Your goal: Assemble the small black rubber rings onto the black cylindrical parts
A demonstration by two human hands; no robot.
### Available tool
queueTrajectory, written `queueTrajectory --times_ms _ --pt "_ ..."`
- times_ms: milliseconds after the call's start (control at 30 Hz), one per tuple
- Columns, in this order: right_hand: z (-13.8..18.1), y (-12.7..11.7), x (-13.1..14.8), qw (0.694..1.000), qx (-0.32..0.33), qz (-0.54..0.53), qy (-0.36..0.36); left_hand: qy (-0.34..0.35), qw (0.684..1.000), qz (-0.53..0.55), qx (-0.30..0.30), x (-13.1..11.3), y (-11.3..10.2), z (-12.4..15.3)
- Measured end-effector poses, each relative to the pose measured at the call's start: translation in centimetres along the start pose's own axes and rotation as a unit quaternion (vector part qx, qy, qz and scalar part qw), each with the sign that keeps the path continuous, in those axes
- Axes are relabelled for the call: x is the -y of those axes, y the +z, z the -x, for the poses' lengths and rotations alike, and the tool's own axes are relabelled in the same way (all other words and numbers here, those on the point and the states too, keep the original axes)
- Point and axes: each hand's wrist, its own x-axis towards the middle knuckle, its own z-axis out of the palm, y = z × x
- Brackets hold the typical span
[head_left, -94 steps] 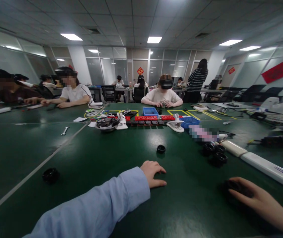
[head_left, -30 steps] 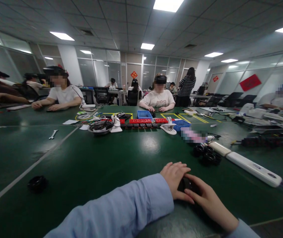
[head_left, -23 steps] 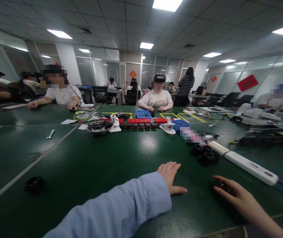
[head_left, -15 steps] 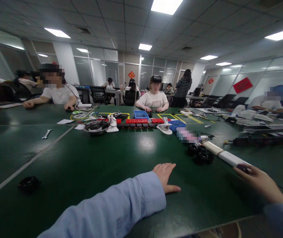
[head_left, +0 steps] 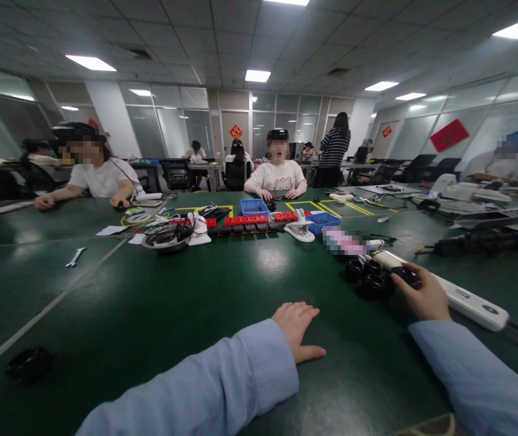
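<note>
My left hand (head_left: 297, 327) lies flat on the green table (head_left: 172, 303), fingers stretched out, holding nothing. My right hand (head_left: 422, 293) reaches forward to the right and is closed on a small black round part (head_left: 406, 275). It holds that part right beside a cluster of several similar black round parts (head_left: 365, 275). Both arms wear light blue sleeves.
A white power strip (head_left: 468, 300) lies just right of my right hand. Another black round part (head_left: 29, 365) sits at the near left. A wrench (head_left: 76, 257), a bowl of cables (head_left: 165, 237), red blocks (head_left: 252, 220) and blue bins (head_left: 252, 206) lie farther off. Several people sit around the table.
My hands met over the black part, then my right hand carried it out to the right and forward to the cluster. My left hand stayed flat on the table.
</note>
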Motion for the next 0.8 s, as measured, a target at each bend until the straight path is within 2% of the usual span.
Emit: queueTrajectory --times_ms 167,400,600,800 --pt "-0.6 0.2 -0.4 0.995 0.046 0.028 -0.088 -0.004 1.0 0.005 -0.003 0.0 0.0 -0.1" --pt "-1.7 1.6 -2.7 0.994 0.047 0.023 -0.098 -0.009 1.0 0.006 -0.003 0.0 0.1 0.0" --pt "-1.4 1.4 -2.1 0.992 0.024 -0.006 -0.124 -0.002 1.0 0.0 -0.004 0.0 0.2 -0.1" --pt "-1.3 1.3 -1.6 0.981 0.14 -0.032 -0.131 -0.003 1.0 -0.009 -0.001 0.1 0.2 -0.1"
